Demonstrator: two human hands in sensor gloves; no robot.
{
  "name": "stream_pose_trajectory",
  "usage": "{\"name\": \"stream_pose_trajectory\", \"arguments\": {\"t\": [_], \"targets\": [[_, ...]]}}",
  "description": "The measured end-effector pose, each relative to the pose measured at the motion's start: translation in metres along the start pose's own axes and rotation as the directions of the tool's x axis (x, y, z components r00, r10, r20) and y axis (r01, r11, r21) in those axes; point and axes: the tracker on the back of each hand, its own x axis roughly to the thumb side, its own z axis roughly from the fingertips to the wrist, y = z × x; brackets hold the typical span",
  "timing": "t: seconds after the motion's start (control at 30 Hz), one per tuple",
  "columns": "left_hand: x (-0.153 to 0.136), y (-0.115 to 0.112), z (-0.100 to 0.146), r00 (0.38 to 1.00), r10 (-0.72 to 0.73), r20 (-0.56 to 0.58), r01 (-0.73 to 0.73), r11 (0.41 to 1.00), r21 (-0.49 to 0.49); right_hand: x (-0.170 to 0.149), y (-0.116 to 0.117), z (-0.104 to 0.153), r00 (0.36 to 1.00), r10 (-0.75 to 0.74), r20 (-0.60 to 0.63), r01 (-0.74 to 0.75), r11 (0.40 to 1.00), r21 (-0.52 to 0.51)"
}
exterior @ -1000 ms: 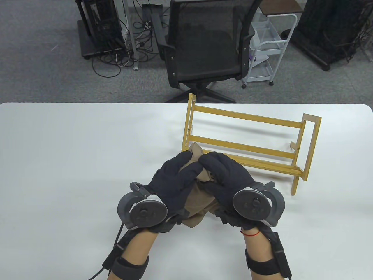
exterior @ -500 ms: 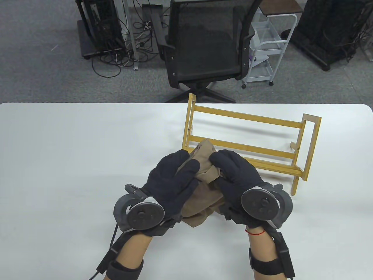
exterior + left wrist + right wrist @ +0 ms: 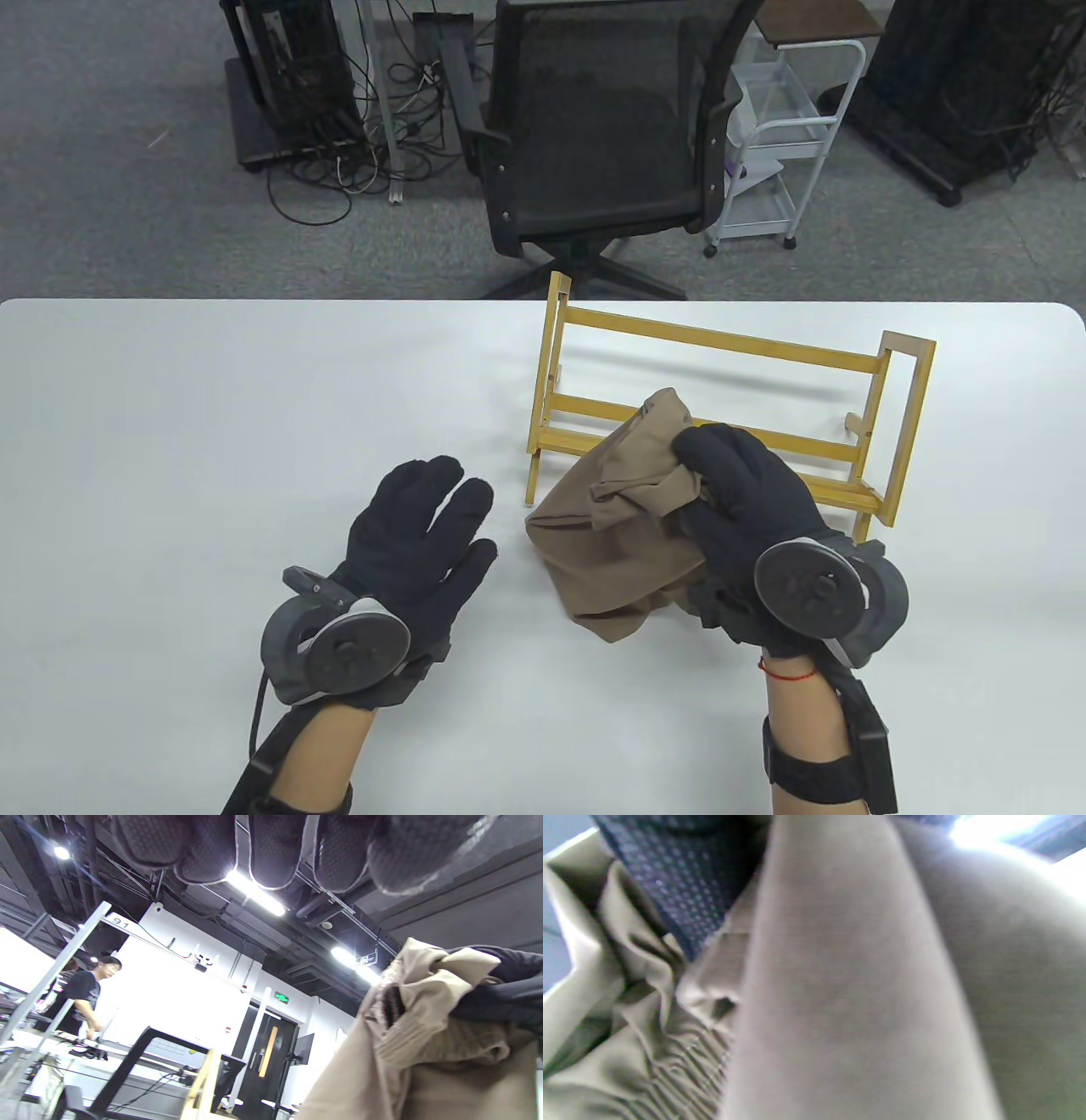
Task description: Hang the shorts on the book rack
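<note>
White table (image 3: 212, 390); behind it, grey carpet (image 3: 127, 229), black mesh chair (image 3: 594, 127).

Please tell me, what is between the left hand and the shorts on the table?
Nothing: the table view shows only bare white table between the open left hand and the shorts, which the right hand grips.

Tan shorts (image 3: 611, 543), bunched and creased, held up off the white tabletop (image 3: 212, 407) in the grip of the right hand (image 3: 747, 509); upper fold raised against the rack's lower rails, lower edge drooping toward the tabletop. Ribbed waistband visible in the right wrist view. Yellow wooden book rack (image 3: 721, 399) standing upright just behind the shorts, slatted rails running between two end frames, angled slightly across the tabletop.
</note>
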Motion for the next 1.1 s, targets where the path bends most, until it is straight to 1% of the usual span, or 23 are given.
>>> {"name": "stream_pose_trajectory", "arguments": {"t": [0.2,0.3,0.4,0.63,0.8,1.03,1.1], "targets": [[-0.021,0.002,0.022,0.999,-0.027,-0.046,0.028,1.0,0.013,-0.015,-0.013,-0.004,0.999,0.032,-0.04,-0.033,0.999,-0.028],[-0.031,-0.002,0.03,0.997,-0.043,-0.065,0.044,0.999,0.01,-0.02,-0.016,-0.006,0.997,0.064,-0.052,-0.065,0.997,-0.027],[-0.038,-0.007,0.034,0.994,-0.049,-0.093,0.048,0.999,-0.016,-0.023,-0.019,-0.01,0.993,0.097,-0.06,-0.099,0.995,-0.022],[-0.047,-0.01,0.04,0.991,-0.083,-0.106,0.082,0.996,-0.019,-0.027,-0.02,-0.025,0.986,0.135,-0.096,-0.134,0.991,0.018],[-0.055,-0.014,0.042,0.988,-0.076,-0.132,0.073,0.997,-0.028,-0.029,-0.017,-0.038,0.981,0.157,-0.114,-0.152,0.987,0.049],[-0.062,-0.016,0.044,0.985,-0.061,-0.159,0.057,0.998,-0.03,-0.032,-0.013,-0.066,0.967,0.219,-0.13,-0.211,0.975,0.071],[-0.064,-0.016,0.045,0.985,-0.056,-0.164,0.052,0.998,-0.03,-0.033,-0.012,-0.073,0.965,0.227,-0.128,-0.222,0.974,0.053]]}}
